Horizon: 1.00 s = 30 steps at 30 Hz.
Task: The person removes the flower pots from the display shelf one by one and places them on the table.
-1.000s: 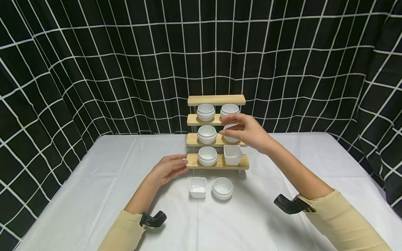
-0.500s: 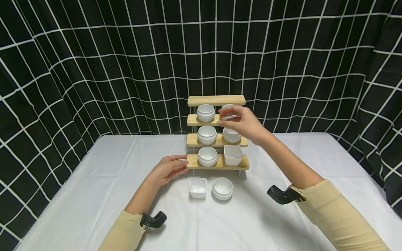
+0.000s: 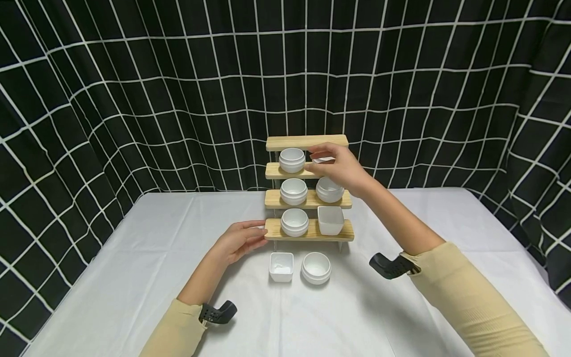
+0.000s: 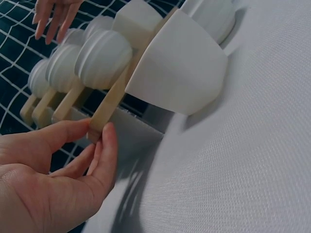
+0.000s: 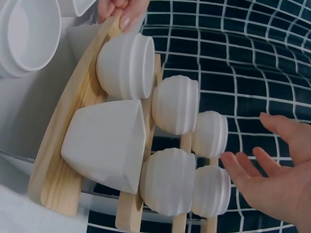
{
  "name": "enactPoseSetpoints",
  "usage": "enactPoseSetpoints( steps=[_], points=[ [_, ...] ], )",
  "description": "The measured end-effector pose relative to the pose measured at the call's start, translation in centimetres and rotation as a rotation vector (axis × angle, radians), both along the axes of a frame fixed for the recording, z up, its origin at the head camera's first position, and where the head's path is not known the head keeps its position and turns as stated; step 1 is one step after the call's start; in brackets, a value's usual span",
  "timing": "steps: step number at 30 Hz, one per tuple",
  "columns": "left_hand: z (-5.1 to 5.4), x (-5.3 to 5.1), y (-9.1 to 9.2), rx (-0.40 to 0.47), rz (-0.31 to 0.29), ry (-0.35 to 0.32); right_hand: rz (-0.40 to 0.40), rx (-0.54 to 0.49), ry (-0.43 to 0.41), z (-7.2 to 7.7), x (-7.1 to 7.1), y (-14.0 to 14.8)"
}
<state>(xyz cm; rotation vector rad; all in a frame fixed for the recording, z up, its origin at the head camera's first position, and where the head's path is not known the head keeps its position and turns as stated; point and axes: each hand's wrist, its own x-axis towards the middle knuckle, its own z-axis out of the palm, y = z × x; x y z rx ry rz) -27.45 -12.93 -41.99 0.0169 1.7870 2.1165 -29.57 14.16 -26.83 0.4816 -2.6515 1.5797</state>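
Note:
My left hand (image 3: pixel 241 241) pinches the left end of the lowest board (image 4: pixel 104 111) of a tiered wooden display stand (image 3: pixel 312 237) between thumb and fingers. Over the third board up, my right hand (image 3: pixel 341 171) is spread around a round white bowl (image 5: pixel 211 191), largely hidden by it in the head view. The right wrist view shows those fingers parted and gripping nothing. To its left stands another round bowl (image 3: pixel 292 161). Two round bowls, left (image 3: pixel 294 192) and right (image 3: pixel 330 190), sit one board lower. The lowest board bears a round bowl (image 3: pixel 294 222) and a square bowl (image 3: pixel 330 221).
On the white tablecloth (image 3: pixel 357 307), before the stand, are a small square bowl (image 3: pixel 281 267) and a round bowl (image 3: pixel 316 268). The top board (image 3: pixel 290 144) is behind the bowls. A black curtain with white grid lines (image 3: pixel 200 99) encloses the back and sides.
My right hand has moved up and slightly left, from beside the second board's right bowl to the third board's right bowl. The left hand and the bowls keep their places.

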Motion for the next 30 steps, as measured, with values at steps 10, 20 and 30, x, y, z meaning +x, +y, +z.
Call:
enactPoseSetpoints(
  steps=[10,20,30],
  points=[
    [-0.1,0.0,0.1,0.003,0.008,-0.006,-0.035,-0.008,-0.052,0.1,-0.8,-1.2],
    [-0.1,-0.1,0.1,-0.005,0.014,-0.012,-0.071,-0.004,-0.081,-0.1,-1.3,-2.3],
    [-0.1,0.0,0.1,0.001,0.012,-0.002,-0.123,0.027,-0.090,-0.3,-1.5,-3.7]
  ],
)
